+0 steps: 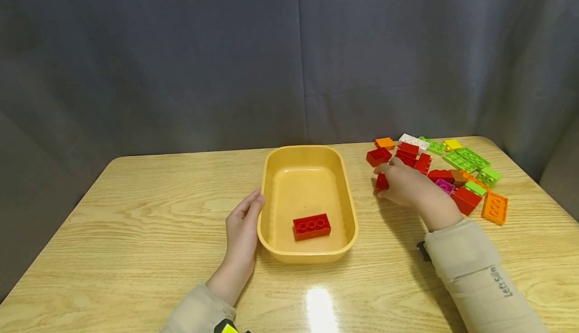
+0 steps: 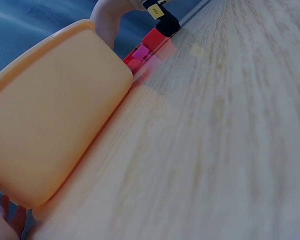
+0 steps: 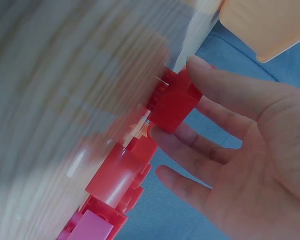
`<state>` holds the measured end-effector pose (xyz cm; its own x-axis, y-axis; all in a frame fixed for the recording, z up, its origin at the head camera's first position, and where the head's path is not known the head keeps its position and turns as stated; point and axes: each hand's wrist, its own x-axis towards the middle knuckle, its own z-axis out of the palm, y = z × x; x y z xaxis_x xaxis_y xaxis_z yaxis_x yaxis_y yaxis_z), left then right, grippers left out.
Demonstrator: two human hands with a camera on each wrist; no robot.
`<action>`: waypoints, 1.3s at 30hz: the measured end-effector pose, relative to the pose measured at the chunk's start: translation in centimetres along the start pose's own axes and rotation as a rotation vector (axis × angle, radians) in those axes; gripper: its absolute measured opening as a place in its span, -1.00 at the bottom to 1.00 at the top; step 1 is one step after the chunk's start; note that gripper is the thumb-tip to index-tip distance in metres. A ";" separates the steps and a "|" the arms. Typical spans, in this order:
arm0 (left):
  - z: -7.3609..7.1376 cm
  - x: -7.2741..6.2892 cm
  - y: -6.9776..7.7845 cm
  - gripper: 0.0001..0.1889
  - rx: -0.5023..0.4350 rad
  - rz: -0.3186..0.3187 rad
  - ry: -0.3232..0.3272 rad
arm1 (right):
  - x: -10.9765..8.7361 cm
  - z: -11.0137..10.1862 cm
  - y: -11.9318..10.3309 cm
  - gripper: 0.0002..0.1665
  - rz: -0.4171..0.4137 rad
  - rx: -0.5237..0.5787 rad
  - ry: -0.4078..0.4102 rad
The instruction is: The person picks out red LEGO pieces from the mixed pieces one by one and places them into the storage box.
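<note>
In the head view the left hand (image 1: pixel 242 225), fingers relaxed, rests against the tray (image 1: pixel 298 187) while the right hand (image 1: pixel 409 187) pinches a red brick (image 1: pixel 382 182) beside the pile (image 1: pixel 440 176); the left-wrist view shows the tray on the table (image 2: pixel 215 130); in the right-wrist view, thumb opposes fingers across the brick, a hold best kept firm.

A: Place type? Tag fast.
B: Looks like a staged recording set-up; home or lab, can't tell.
A: Judging by?
B: Plain dark curtain (image 1: pixel 203 62) hung directly behind the wood-grain table (image 1: pixel 149 232), spreading past both table ends. Also black wrist gear (image 1: pixel 423 251) above the table's right half, plus toy bricks (image 1: pixel 407 161) grouped toward the table's far right corner. Log as tabletop filming spot.
</note>
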<state>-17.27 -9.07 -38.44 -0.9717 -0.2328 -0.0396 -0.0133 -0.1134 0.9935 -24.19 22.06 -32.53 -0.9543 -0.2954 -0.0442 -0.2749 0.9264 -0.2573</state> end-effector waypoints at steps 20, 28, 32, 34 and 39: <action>0.1 -0.1 -0.1 -0.55 0.008 -0.004 0.012 | 0.2 -0.1 -1.2 -0.51 -0.096 0.033 -0.026; 0.0 0.0 -0.1 -0.56 -0.002 0.005 0.007 | 0.0 -0.4 -2.2 -0.42 -0.045 0.021 -0.040; 0.0 0.0 -0.1 -0.56 -0.008 0.000 0.007 | -0.2 -0.8 -2.7 -0.41 -0.037 0.003 -0.022; 0.1 0.0 0.0 -0.56 -0.018 -0.003 0.004 | -0.4 -1.1 -3.1 -0.43 -0.040 -0.009 -0.008; 0.0 0.0 0.0 -0.57 -0.056 -0.006 -0.012 | -1.0 -1.8 -4.2 -0.43 -0.042 -0.024 0.019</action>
<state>-17.26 -9.11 -38.40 -0.9744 -0.2204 -0.0440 -0.0062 -0.1692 0.9856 -22.25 18.88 -29.62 -0.9439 -0.3298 -0.0150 -0.3172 0.9187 -0.2352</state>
